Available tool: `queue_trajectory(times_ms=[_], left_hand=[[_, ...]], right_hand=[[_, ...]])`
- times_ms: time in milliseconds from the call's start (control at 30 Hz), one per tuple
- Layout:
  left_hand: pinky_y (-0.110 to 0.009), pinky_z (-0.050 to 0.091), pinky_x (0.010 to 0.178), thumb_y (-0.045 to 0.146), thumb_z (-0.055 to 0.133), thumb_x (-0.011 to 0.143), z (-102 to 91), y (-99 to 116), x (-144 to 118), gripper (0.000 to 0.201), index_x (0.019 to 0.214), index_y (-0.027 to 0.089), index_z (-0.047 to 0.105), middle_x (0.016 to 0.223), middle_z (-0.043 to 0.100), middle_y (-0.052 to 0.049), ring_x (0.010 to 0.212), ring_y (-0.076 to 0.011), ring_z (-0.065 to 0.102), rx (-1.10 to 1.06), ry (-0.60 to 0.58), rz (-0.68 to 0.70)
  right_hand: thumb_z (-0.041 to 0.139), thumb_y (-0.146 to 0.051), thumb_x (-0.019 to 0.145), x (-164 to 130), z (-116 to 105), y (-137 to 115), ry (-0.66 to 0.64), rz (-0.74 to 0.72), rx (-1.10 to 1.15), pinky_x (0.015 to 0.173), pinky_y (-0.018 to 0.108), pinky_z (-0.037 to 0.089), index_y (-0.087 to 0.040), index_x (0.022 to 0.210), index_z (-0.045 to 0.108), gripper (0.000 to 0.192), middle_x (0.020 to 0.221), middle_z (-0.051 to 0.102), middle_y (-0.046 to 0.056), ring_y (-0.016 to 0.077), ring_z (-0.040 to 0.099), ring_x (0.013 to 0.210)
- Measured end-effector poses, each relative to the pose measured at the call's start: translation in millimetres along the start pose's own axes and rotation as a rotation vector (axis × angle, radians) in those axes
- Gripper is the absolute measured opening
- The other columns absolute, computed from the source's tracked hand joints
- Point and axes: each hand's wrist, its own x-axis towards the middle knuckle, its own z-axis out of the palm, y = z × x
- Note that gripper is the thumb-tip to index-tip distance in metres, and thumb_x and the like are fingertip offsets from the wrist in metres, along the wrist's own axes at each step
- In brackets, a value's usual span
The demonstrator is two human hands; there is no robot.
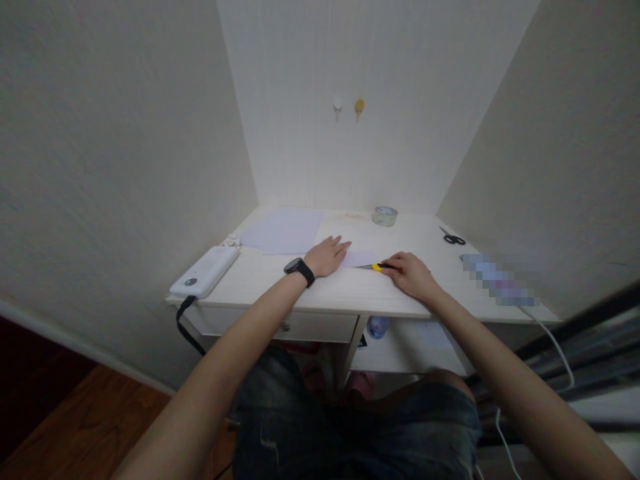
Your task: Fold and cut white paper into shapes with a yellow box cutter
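On the white desk (330, 293), a small folded or cut piece of pale paper (361, 257) lies between my two hands. My left hand (326, 255), a black watch on its wrist, rests flat with its fingers stretched out at the paper's left end. Wrapped round the handle of a yellow and black utility knife (377, 267) is my right hand (411, 273). The knife's blade points left, low along the near edge of the paper. Whether the blade is in the paper or beside it, I cannot tell.
Larger sheets of paper (290, 230) lie at the back left, behind a white box-shaped device (206, 271) with a black cable. A roll of clear tape (385, 216) stands at the back. Black scissors (453, 237) and a blurred-out device (497, 280) with a white cable are at the right.
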Motion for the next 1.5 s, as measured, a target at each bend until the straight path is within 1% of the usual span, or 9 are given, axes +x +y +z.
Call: queue_trajectory(times_ms=[133, 233, 433, 800, 1133, 1233, 1367, 1433, 1500], left_hand=[[-0.045, 0.017, 0.117, 0.045, 0.012, 0.101, 2.9, -4, -1, 0.057, 0.152, 0.029, 0.032, 0.16, 0.027, -0.004, 0.146, -0.0278, 0.025, 0.025, -0.075, -0.033], [-0.047, 0.019, 0.116, 0.049, 0.013, 0.1, 5.7, -3, 0, 0.058, 0.152, 0.03, 0.032, 0.16, 0.026, -0.005, 0.145, -0.0304, 0.026, 0.033, -0.095, -0.029], [-0.047, 0.018, 0.116, 0.05, 0.015, 0.1, 4.6, 0, -2, 0.058, 0.153, 0.031, 0.028, 0.161, 0.025, -0.004, 0.145, -0.0302, 0.026, 0.037, -0.104, -0.05], [-0.046, 0.018, 0.116, 0.052, 0.014, 0.1, 3.0, 2, -2, 0.059, 0.154, 0.03, 0.028, 0.161, 0.023, -0.007, 0.146, -0.0319, 0.024, 0.065, -0.122, -0.059], [-0.048, 0.018, 0.116, 0.053, 0.015, 0.1, 2.1, 2, 1, 0.06, 0.154, 0.031, 0.026, 0.162, 0.021, -0.006, 0.147, -0.0327, 0.021, 0.048, -0.153, -0.066], [-0.045, 0.019, 0.116, 0.05, 0.017, 0.1, 0.0, 0, 2, 0.059, 0.154, 0.028, 0.028, 0.161, 0.024, -0.008, 0.146, -0.031, 0.025, 0.024, -0.132, -0.066], [-0.033, 0.02, 0.116, 0.041, 0.015, 0.102, -2.6, -5, 0, 0.057, 0.152, 0.021, 0.033, 0.159, 0.03, -0.009, 0.145, -0.0216, 0.03, -0.023, -0.032, -0.083], [-0.034, 0.021, 0.116, 0.039, 0.015, 0.102, -1.0, -9, 0, 0.055, 0.151, 0.021, 0.035, 0.158, 0.032, -0.009, 0.144, -0.0223, 0.03, 0.004, -0.014, -0.068], [-0.039, 0.022, 0.115, 0.04, 0.017, 0.102, 2.4, -12, 0, 0.055, 0.151, 0.023, 0.036, 0.158, 0.032, -0.01, 0.144, -0.0262, 0.031, 0.04, -0.038, -0.042]], right_hand=[[0.059, -0.03, 0.09, 1, 0, 4, 0.007, -0.003, -0.012, 0.086, 0.034, 0.046, -0.02, 0.109, 0.076, 0.027, 0.103, 0.071, 0.01, 0.0246, 0.06, 0.093], [0.058, -0.03, 0.091, 2, 0, -1, 0.0, -0.007, -0.017, 0.086, 0.034, 0.046, -0.02, 0.109, 0.076, 0.028, 0.104, 0.071, 0.01, 0.0249, 0.061, 0.095], [0.064, -0.031, 0.086, 7, -2, -12, -0.01, 0.047, -0.005, 0.081, 0.032, 0.047, -0.021, 0.102, 0.077, 0.023, 0.101, 0.074, 0.008, 0.0238, 0.064, 0.093], [0.066, -0.03, 0.085, 15, 5, -20, -0.021, 0.004, 0.067, 0.082, 0.031, 0.047, -0.02, 0.104, 0.077, 0.024, 0.103, 0.074, 0.008, 0.0235, 0.064, 0.094], [0.065, -0.028, 0.086, 7, 5, -20, 0.011, -0.017, 0.095, 0.082, 0.033, 0.048, -0.022, 0.103, 0.078, 0.022, 0.101, 0.073, 0.008, 0.0234, 0.064, 0.092], [0.065, -0.027, 0.086, 7, 4, -20, 0.013, -0.013, 0.098, 0.081, 0.033, 0.048, -0.022, 0.103, 0.078, 0.022, 0.1, 0.074, 0.008, 0.023, 0.064, 0.091], [0.064, -0.028, 0.087, 8, 5, -16, 0.011, -0.025, 0.076, 0.081, 0.032, 0.048, -0.022, 0.104, 0.078, 0.023, 0.101, 0.073, 0.008, 0.023, 0.063, 0.091], [0.064, -0.029, 0.087, 8, 6, -13, 0.019, -0.026, 0.074, 0.081, 0.033, 0.048, -0.021, 0.105, 0.077, 0.023, 0.101, 0.073, 0.009, 0.0235, 0.063, 0.092], [0.065, -0.028, 0.086, 8, 6, -11, 0.02, -0.021, 0.086, 0.082, 0.034, 0.048, -0.02, 0.105, 0.077, 0.024, 0.101, 0.073, 0.009, 0.0239, 0.063, 0.092]])
